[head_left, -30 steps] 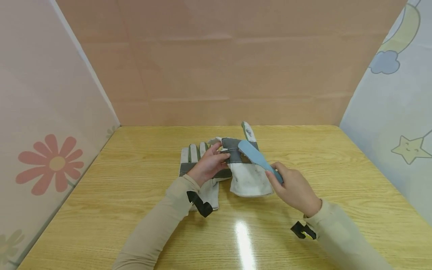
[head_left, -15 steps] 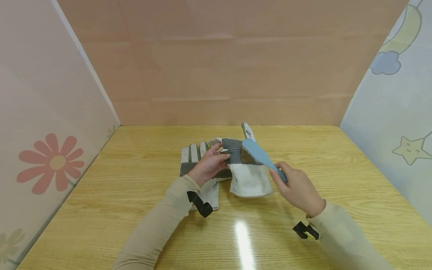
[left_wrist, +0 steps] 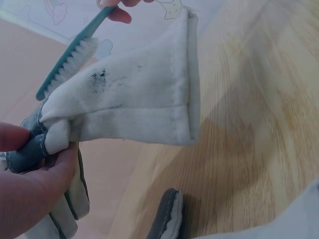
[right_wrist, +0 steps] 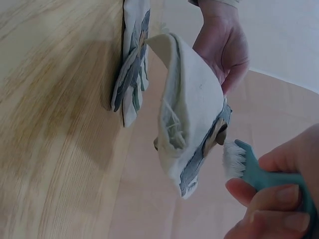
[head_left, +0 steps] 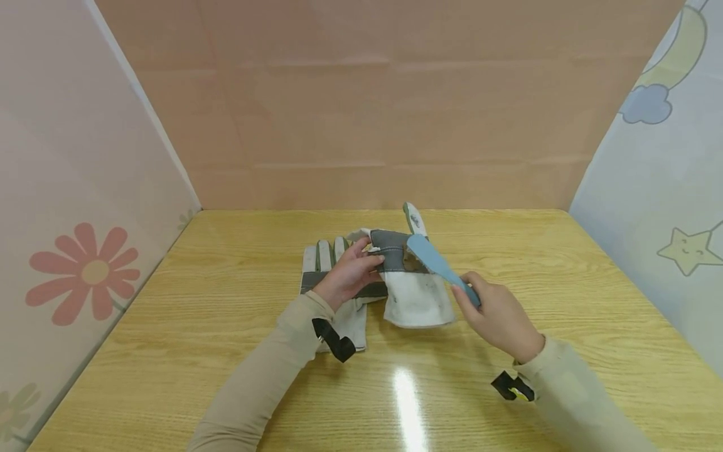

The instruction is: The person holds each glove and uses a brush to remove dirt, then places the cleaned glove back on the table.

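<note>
A white and grey work glove point(head_left: 418, 301), marked with dark stains, is held up above the table. My left hand point(head_left: 350, 276) pinches its grey band between thumb and fingers. In the left wrist view, dark smudges show on its white cuff point(left_wrist: 134, 94), which points away from the hand. My right hand point(head_left: 499, 317) grips the handle of a blue brush point(head_left: 437, 260). The brush's white bristles point(right_wrist: 233, 159) face the glove, close to its grey band and a brown patch point(head_left: 415, 260). Partly behind my left arm, a second matching glove point(head_left: 315, 280) lies on the table.
Underneath is a light wood table point(head_left: 226, 263) with a bright reflection near its front. An orange-brown panel point(head_left: 384, 113) stands behind it. Printed walls rise at left and right. Each wrist carries a black mount point(head_left: 336, 342).
The brush has shifted slightly right over the glove, uncovering more of the brown patch. During the last half second it has barely moved. My left hand keeps its hold on the glove.
</note>
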### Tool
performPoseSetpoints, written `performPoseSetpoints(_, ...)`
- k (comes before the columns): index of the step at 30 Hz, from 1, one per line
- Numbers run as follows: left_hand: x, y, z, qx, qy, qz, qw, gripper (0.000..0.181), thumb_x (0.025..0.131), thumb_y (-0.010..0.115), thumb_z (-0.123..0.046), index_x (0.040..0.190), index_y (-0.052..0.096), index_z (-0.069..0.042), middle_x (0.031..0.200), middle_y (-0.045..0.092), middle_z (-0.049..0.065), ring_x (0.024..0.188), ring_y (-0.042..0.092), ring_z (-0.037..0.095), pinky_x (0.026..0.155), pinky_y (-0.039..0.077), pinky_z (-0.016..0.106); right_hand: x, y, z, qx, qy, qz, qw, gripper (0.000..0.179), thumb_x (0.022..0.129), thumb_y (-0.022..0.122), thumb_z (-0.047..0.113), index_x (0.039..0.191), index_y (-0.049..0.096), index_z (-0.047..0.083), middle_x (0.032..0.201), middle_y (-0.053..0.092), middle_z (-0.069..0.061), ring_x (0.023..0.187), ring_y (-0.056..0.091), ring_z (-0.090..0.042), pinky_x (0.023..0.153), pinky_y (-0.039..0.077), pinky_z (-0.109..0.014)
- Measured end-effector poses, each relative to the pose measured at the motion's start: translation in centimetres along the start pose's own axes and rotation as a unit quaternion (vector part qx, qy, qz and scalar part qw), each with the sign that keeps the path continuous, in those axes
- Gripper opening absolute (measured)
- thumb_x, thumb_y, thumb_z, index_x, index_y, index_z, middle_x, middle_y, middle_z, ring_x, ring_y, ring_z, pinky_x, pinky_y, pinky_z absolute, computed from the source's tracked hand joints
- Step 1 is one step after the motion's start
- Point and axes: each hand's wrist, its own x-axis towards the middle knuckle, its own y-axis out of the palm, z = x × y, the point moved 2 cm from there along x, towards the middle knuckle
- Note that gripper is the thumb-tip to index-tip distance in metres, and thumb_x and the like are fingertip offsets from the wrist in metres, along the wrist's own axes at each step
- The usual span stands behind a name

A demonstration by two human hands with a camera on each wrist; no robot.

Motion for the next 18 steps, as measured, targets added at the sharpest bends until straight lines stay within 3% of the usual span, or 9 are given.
performPoseSetpoints(11,0.05,0.12,-0.04,-0.004,-0.004,0.006,1.0,0.058,0.095,0.038,0.003,0.148,0.02,-0.011,0.143,0.037,0.026,0.107,0.054,0.022,0.078,0.048,0.028,0.74,0.26,0.5,0.009,-0.016,-0.009,0.9998,0.017,0.097,0.05,0.016,0.098,0.057,0.0,0.05,0.032,0.007,0.039,0.022,0.003,0.038,0.027,-0.019)
performPoseSetpoints(18,0.05,0.09,-0.08,0.004,-0.007,-0.003,1.0,0.057,0.095,0.038,0.003,0.148,0.021,-0.012,0.142,0.038,0.026,0.112,0.053,0.026,0.079,0.048,0.029,0.62,0.21,0.31,0.003,0.007,0.009,0.9999,0.016,0.096,0.05,0.016,0.095,0.057,0.0,0.049,0.032,0.006,0.039,0.022,0.001,0.038,0.026,-0.018)
